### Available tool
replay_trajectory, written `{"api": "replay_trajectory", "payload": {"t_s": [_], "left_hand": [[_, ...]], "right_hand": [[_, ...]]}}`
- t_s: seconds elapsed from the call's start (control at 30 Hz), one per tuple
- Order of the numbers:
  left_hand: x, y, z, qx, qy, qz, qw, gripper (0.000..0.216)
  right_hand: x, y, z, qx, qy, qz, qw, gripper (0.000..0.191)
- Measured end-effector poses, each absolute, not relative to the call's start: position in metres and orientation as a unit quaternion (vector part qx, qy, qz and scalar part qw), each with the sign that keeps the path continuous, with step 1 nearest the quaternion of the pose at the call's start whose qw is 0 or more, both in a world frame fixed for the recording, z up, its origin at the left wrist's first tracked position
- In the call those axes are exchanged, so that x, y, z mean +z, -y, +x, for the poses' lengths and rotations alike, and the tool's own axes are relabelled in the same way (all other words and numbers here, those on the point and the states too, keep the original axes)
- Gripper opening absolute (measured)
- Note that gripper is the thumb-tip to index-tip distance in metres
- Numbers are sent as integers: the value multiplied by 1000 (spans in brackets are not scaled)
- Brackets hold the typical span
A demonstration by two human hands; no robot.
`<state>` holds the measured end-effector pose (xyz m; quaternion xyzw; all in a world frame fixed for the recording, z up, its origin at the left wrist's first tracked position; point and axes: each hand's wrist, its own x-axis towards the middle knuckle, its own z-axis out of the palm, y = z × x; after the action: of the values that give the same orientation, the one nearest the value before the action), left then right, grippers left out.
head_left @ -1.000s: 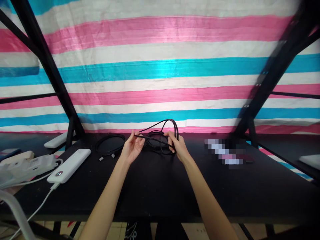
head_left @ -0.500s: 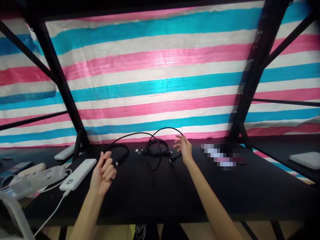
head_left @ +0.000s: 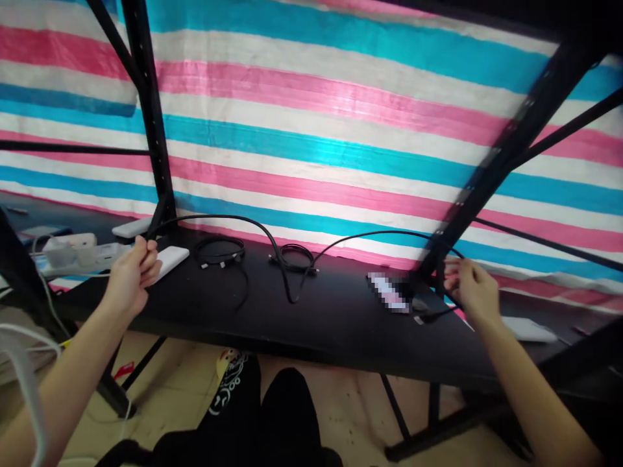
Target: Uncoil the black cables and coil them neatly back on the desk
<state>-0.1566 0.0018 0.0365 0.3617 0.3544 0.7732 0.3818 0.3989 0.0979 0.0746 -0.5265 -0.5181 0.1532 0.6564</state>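
Note:
Raised at the left, my left hand (head_left: 134,274) is pinched on a black cable (head_left: 228,216) above a white power bank (head_left: 171,261). The same cable arches over the table, sags to the surface near the middle and rises again to the right. There my right hand (head_left: 473,292) has its fingers closed around it, with a short end and its plug (head_left: 422,319) hanging below. Between my hands lie two coiled black cables, the left coil (head_left: 219,250) with plugs showing and the middle coil (head_left: 294,258) close to the sagging loop.
A pixelated flat object (head_left: 388,293) lies on the black table (head_left: 335,331) at right. At left is a white power strip (head_left: 92,256) with chargers and wires. Black metal posts (head_left: 150,123) frame a striped sheet (head_left: 311,117). Another white device (head_left: 528,329) is beyond my right hand.
Both hands have moved apart, left hand further left and right hand further right, stretching the black cable wider between them. The view has tilted and shifted downward.

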Motion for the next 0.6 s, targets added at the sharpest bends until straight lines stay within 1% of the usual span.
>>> {"api": "replay_trajectory", "payload": {"t_s": [0.07, 0.17, 0.3, 0.37, 0.43, 0.5, 0.6], "left_hand": [[41, 0, -153, 781, -369, 379, 331, 36], [51, -3, -140, 784, -391, 413, 249, 28], [69, -7, -109, 777, -375, 461, 206, 23], [79, -4, -88, 739, -381, 534, 150, 25], [89, 1, -67, 677, -399, 611, 94, 25], [99, 5, -46, 619, -395, 678, 32, 25], [110, 5, -21, 554, -358, 742, -117, 24]], "right_hand": [[77, -80, 414, 118, 535, -526, 650, 37], [85, -57, 415, 66, 593, -520, 612, 36], [104, -35, 380, 68, 662, -487, 565, 31], [114, -28, 353, 93, 701, -463, 534, 31], [120, -26, 322, 129, 728, -448, 504, 36], [121, -26, 290, 176, 735, -417, 505, 40], [118, -29, 246, 264, 759, -351, 480, 39]]}}
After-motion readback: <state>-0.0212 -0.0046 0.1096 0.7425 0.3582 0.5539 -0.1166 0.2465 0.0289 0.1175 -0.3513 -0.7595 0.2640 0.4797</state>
